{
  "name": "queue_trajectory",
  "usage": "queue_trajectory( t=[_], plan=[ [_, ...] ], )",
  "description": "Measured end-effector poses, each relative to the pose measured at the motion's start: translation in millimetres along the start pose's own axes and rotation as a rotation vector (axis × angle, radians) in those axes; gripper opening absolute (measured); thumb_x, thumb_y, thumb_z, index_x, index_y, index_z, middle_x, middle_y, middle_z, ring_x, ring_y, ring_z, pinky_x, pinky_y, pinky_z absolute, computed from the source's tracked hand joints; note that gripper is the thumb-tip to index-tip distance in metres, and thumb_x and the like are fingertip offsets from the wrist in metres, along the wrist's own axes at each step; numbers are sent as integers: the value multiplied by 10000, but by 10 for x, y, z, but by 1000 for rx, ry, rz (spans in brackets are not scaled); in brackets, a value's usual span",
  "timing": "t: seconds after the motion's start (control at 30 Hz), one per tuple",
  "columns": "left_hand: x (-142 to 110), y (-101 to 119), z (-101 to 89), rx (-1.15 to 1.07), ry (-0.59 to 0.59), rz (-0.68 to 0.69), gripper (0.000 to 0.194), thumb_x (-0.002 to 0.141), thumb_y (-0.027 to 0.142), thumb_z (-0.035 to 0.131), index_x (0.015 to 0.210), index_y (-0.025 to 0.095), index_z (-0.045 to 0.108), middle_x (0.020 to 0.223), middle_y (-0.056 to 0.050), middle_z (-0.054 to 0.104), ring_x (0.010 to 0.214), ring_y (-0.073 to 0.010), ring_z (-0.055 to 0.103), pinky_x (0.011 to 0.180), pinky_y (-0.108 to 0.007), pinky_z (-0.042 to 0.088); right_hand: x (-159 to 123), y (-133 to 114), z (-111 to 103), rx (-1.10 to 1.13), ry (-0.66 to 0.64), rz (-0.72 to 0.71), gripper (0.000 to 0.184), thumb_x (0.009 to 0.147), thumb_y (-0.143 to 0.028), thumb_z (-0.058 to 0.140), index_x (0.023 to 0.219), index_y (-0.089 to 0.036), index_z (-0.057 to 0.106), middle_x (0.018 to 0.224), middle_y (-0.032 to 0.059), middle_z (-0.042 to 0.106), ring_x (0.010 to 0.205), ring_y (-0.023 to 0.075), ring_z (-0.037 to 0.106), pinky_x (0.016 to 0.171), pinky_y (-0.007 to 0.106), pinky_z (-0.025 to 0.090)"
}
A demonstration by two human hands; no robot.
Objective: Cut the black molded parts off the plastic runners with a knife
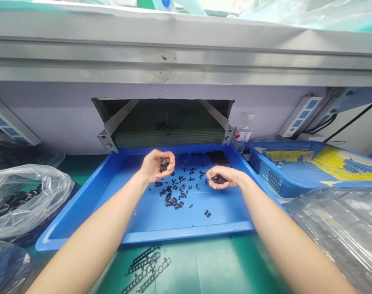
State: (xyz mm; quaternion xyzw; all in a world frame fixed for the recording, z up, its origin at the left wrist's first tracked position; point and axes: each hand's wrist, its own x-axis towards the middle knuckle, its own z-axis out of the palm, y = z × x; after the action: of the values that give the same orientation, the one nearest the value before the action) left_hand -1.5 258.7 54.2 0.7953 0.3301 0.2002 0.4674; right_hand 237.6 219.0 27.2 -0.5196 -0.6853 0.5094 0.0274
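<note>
Firstly, my left hand (pixel 157 166): raised over the tray, fingers curled round a clump of small, black, blocky plastic-looking pieces (pixel 164 164). Next, my right hand (pixel 225 176): lower, fingers folded inward, closed on a second clump of the same kind (pixel 218 179). Further stock of these pieces: loose across the middle of a shallow, rectangular, blue plastic tray (pixel 186 234), thickest between and just in front of my hands, with one stray set apart towards the front wall.

Handling, by my judgement: each piece very light, stiff, rather slick; fairly hard to crush, easy to lose between fingers. Hold for many: a cupped palm, fingertips drawn in to shut the gaps. Hold for one: thumb and forefinger across its longer sides, flat on the tray floor.

Also listed: thin, black, openwork strips (pixel 149 269), on the green work surface (pixel 201 265) before the tray; probably flexible, best lifted mid-length.
</note>
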Motion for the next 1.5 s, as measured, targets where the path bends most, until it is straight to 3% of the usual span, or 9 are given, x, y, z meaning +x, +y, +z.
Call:
queue_trajectory(
  t=[0.13,0.3,0.43,0.53,0.7,0.93,1.17,1.33,1.5],
  plan=[
    [-20,-54,95,123,-63,-122,301,784,442,293,632,200,385,487,48,342,334,-78,298,338,-209,222,-25,-78,57,-172,-16,128,218,905,-309,492,800,-126,545,602,-60,488,389,40,398,354,159,343],
    [-110,-136,322,433,-222,-266,178,604,301,635,577,191,498,473,33,440,484,-141,430,490,-237,312,-16,-206,243,-379,-176,235,166,880,-284,537,834,-126,564,662,-41,538,467,66,478,438,196,419],
    [-148,-191,445,580,-275,-356,280,494,212,724,684,194,519,531,17,478,595,-219,502,567,-286,350,52,-292,431,-491,-323,314,163,864,-286,562,852,-125,581,740,-12,589,574,102,556,542,252,480],
    [-117,-232,473,569,-317,-364,235,548,231,696,689,196,511,560,11,490,605,-216,508,564,-283,351,116,-359,543,-553,-309,323,150,853,-274,578,849,-125,591,813,10,608,688,136,588,638,307,497],
    [-57,-288,386,368,-313,-344,160,720,271,546,642,200,425,491,46,431,452,-126,416,479,-241,312,152,-346,503,-450,-194,219,142,869,-263,554,837,-129,589,811,9,602,682,130,580,622,292,496],
    [-66,-297,226,-162,-288,-354,358,773,539,428,683,197,374,463,77,384,313,-44,277,317,-174,156,106,-146,215,127,7,-76,203,910,-289,484,805,-124,538,620,-55,510,370,31,371,333,150,307],
    [-66,-229,169,-523,-182,-318,282,796,444,458,731,171,429,502,43,471,318,-29,315,265,-115,137,69,-174,117,547,311,-342,222,924,-342,434,856,-140,491,672,-46,475,366,18,289,295,139,204],
    [-54,-242,160,-656,-160,-321,234,813,362,465,734,141,473,558,11,527,322,-29,361,229,-100,156,72,-163,120,537,374,-330,273,930,-383,402,827,-145,484,601,-72,405,351,20,247,292,148,181],
    [-56,-252,173,-713,-157,-324,220,826,336,461,739,135,485,572,-7,574,317,-35,399,221,-94,180,194,-165,289,249,308,-199,228,904,-313,484,761,-137,506,546,-88,396,347,26,289,308,148,223]
  ],
)
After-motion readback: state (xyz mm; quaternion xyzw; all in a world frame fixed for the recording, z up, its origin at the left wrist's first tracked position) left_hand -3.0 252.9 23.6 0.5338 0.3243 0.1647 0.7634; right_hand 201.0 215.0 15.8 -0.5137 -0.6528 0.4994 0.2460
